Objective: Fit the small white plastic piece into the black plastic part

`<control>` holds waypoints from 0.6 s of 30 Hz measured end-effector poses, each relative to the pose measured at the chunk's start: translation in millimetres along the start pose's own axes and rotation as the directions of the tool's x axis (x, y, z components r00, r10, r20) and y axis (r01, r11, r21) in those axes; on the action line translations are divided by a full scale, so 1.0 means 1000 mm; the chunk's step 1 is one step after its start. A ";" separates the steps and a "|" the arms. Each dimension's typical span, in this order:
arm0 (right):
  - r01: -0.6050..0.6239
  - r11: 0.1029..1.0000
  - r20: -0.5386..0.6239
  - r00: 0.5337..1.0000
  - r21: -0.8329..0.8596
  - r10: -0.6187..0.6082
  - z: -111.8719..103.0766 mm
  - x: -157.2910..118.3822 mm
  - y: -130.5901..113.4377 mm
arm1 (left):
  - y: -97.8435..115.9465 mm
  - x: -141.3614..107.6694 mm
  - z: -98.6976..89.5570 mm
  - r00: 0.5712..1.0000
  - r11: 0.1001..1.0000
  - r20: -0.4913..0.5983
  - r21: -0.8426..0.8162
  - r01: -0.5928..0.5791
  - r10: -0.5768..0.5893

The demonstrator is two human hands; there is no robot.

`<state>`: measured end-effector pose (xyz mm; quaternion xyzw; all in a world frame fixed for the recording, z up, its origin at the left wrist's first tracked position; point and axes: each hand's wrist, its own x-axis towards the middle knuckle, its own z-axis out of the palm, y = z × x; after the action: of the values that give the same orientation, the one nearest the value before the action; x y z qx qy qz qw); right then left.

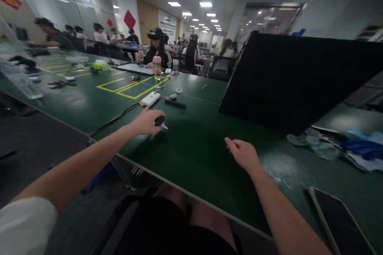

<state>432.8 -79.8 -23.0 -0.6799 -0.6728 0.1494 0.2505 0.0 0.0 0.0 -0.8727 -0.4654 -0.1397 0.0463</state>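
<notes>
1. Object (159, 120), small, dark and rounded with a pale tapered tip, sits at eleven o'clock, pinched in the left hand (145, 122).
2. It seems light and firm; best held round the body, sparing the slender tip.
3. Right hand (243, 153), one o'clock, curls; whether it holds anything, I cannot tell.
4. Tabletop (191, 151) is smooth, glossy green; beyond, at one o'clock, leans a flat matte-black panel (287, 83).

We are seeing the green table (191, 155) shining smooth and glossy, while the black board (287, 81) is looking matt. We are finding plastic-looking surfaces on the dark bottle (160, 120), white box (151, 99) and clear cups (326, 151), and rumpled cloth in the blue bundle (363, 148).
</notes>
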 end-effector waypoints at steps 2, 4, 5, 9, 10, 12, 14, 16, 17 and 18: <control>0.013 1.000 0.019 1.000 -0.002 -0.013 0.001 0.001 0.001 | 0.001 -0.002 -0.003 0.995 0.993 0.060 0.090 -0.080 0.075; 0.015 1.000 0.041 0.999 -0.002 -0.015 0.002 0.002 0.002 | 0.000 -0.003 -0.005 0.989 0.983 0.092 0.134 -0.128 0.116; 0.008 1.000 0.052 0.999 -0.001 -0.008 0.001 0.002 0.002 | -0.001 -0.004 -0.006 0.987 0.978 0.096 0.146 -0.146 0.132; -0.036 0.999 0.089 0.995 -0.003 0.036 -0.001 0.002 0.003 | -0.016 -0.006 -0.005 0.996 0.995 0.020 0.048 -0.085 0.084; -0.043 0.999 0.088 0.995 -0.002 0.043 -0.001 0.002 0.003 | -0.022 -0.006 -0.003 0.999 0.999 -0.015 -0.010 -0.030 0.030; -0.050 0.999 0.086 0.995 0.001 0.049 -0.001 0.001 0.002 | -0.036 -0.006 0.004 0.985 0.977 -0.092 -0.171 0.131 -0.148; -0.056 0.998 0.094 0.994 0.007 0.055 -0.001 0.001 0.002 | -0.047 -0.002 0.017 0.907 0.865 -0.167 -0.406 0.295 -0.387; -0.057 0.998 0.106 0.993 0.013 0.055 -0.001 0.000 0.002 | -0.051 0.005 0.033 0.784 0.671 -0.193 -0.658 0.343 -0.590; -0.056 0.998 0.109 0.993 0.015 0.054 0.000 0.000 0.002 | -0.051 0.009 0.040 0.735 0.567 -0.178 -0.758 0.322 -0.655; -0.055 0.998 0.108 0.993 0.015 0.053 0.000 0.000 0.003 | -0.048 0.014 0.047 0.705 0.474 -0.149 -0.831 0.291 -0.694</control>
<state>435.2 -79.3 -24.4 -0.6865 -0.6652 0.1987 0.2160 -23.1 48.6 -43.5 -0.5655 -0.5746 -0.5339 -0.2549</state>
